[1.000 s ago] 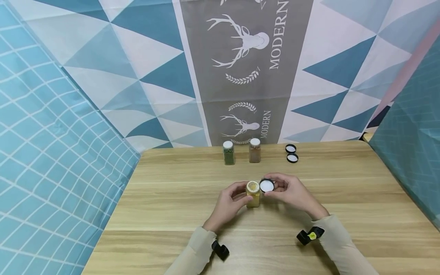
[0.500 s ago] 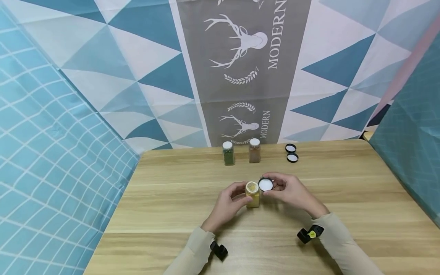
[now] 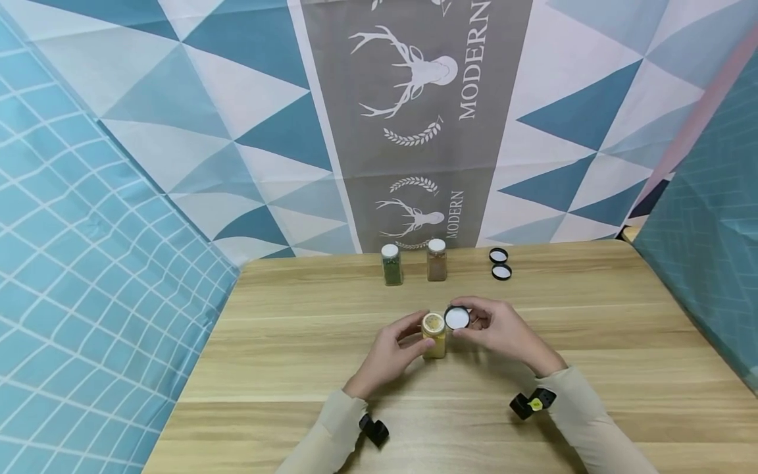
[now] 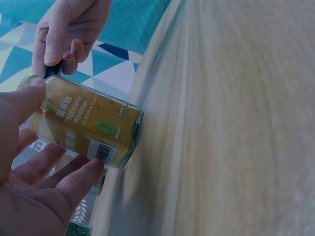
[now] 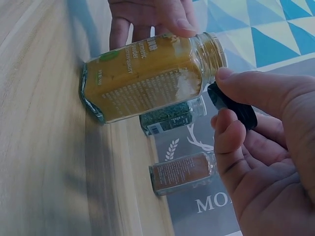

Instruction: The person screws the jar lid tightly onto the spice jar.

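From the head view, the left hand (image 3: 387,352) has the jar of yellow powder (image 3: 435,345) between thumb and fingers, upright and near the middle of the tabletop (image 3: 284,368), and the right hand (image 3: 497,326) is pinching a black lid (image 3: 456,318) by its edge right beside the jar's top, white lining showing. Toward the back edge there's a green jar (image 3: 392,268) and a reddish-brown jar (image 3: 437,263), both standing with white tops, plus a couple of loose black lids (image 3: 500,264) off to their right, one just behind the other. Backdrop's a patterned cloth (image 3: 414,145) with deer heads and "MODERN" on it. Left wrist cam: label on the held jar reads "Turmeric Powder", thumb up near the neck, fingers along the other side, barcode near the base. The lid's just a dark sliver under the right thumb there. Right wrist cam gets the bare screw threads on the neck, with the lid tilted just beside it, gripped between thumb and curled fingers. Can't really tell if lid and glass are touching.
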Available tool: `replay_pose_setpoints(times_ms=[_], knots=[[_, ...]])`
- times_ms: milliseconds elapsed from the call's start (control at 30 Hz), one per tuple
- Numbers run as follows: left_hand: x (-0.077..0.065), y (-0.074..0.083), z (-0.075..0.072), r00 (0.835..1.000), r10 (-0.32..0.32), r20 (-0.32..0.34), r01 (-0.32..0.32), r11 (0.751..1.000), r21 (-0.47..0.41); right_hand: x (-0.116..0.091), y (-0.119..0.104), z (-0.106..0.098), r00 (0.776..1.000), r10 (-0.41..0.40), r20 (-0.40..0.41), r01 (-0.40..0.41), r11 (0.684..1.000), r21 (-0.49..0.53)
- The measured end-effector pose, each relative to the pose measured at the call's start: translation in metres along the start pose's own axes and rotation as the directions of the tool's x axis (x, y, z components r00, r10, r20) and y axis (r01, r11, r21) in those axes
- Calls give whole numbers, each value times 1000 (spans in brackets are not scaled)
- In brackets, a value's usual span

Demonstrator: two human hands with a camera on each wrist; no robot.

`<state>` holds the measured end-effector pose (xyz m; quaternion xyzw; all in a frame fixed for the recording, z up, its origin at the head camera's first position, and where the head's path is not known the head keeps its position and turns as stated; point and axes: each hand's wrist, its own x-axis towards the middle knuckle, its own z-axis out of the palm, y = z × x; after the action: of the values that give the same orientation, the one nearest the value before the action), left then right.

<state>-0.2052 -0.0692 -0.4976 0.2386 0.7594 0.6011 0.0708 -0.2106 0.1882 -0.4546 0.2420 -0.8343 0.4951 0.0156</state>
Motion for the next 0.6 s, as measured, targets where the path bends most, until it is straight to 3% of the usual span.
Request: replay_pose_setpoints(times_ms=[367,600], knots=[[-1,3,1,1000,8,0,-8,1000,-24,-1,-1,1,1000,0,19,0,1000,1],[1,4,0,1000,-29,10,30,998,-46,-2,0,2,1000,5,-1,-5,1000,13]])
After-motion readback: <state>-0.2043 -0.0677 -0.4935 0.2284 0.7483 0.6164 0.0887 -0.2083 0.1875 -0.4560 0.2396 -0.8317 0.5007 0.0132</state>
